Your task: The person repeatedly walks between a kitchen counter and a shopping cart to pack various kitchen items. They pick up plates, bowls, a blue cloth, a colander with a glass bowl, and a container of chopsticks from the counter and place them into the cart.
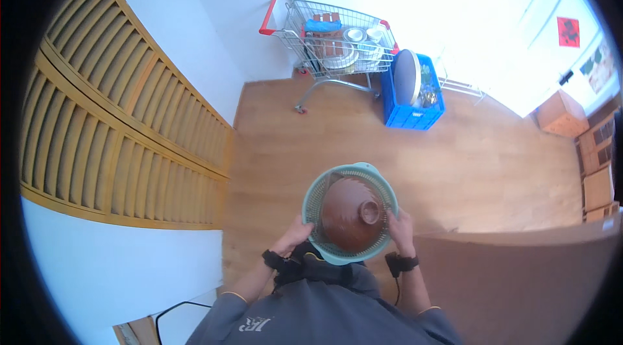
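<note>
Held in front of my body is a pale green plastic colander (317, 197) with perforated walls and a raised rim. Inside it lies a brown domed earthenware lid (344, 218) with a round knob on top. My left hand (296, 236) is closed on the colander's left edge. At the right edge, my right hand (402, 229) grips the same rim, close to the lid's knob. Whatever lies beneath the lid is hidden. Black straps circle both wrists.
Ahead stands a metal shopping cart (311, 53) with red handles, loaded with white dishes and brown items. Beside it, a blue crate (407, 116) holds a large round object. Louvred wooden doors (123, 124) line the left; a brown surface (519, 280) lies close on the right.
</note>
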Available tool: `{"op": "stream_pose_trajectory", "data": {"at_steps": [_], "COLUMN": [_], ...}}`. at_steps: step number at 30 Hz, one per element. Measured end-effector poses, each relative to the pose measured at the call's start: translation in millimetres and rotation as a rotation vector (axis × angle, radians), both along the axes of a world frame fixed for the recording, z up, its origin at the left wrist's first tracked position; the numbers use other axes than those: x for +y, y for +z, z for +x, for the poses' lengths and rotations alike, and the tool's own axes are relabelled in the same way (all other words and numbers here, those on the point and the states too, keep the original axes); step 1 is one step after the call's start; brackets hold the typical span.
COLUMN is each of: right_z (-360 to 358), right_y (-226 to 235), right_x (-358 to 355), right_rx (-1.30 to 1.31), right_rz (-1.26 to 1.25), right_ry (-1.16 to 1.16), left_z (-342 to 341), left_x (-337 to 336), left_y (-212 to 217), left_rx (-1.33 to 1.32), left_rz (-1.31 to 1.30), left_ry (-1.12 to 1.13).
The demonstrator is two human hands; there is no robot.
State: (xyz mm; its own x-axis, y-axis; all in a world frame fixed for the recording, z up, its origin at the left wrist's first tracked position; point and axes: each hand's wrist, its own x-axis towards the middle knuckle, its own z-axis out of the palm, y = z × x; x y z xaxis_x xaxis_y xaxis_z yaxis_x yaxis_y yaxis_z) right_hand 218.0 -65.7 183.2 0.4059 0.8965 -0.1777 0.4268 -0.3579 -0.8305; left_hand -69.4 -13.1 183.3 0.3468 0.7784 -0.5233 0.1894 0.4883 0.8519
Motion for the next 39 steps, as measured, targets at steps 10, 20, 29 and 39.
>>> {"op": "stream_pose_trajectory", "data": {"at_steps": [10, 20, 29, 39], "right_z": [82.8, 182.7, 257.3, 303.8], "right_y": [-54.4, -18.3, -16.9, -93.2], "right_x": [179.9, 381.1, 613.5, 872.7], "right_rx": [0.048, 0.331, 0.275, 0.213], "right_rz": [-0.062, -0.053, 0.02, -0.012], "right_ry": [-0.153, -0.374, -0.232, -0.114], "left_z": [86.5, 190.7, 197.5, 131.3], "left_x": [218.2, 485.0, 627.2, 589.4], "left_y": [-67.6, 38.8, -11.1, -119.1], "left_rx": [-0.133, -0.022, -0.261, 0.151], "left_rz": [0.032, -0.104, -0.041, -0.241], "left_ry": [-0.004, -0.341, 0.161, 0.641]}}
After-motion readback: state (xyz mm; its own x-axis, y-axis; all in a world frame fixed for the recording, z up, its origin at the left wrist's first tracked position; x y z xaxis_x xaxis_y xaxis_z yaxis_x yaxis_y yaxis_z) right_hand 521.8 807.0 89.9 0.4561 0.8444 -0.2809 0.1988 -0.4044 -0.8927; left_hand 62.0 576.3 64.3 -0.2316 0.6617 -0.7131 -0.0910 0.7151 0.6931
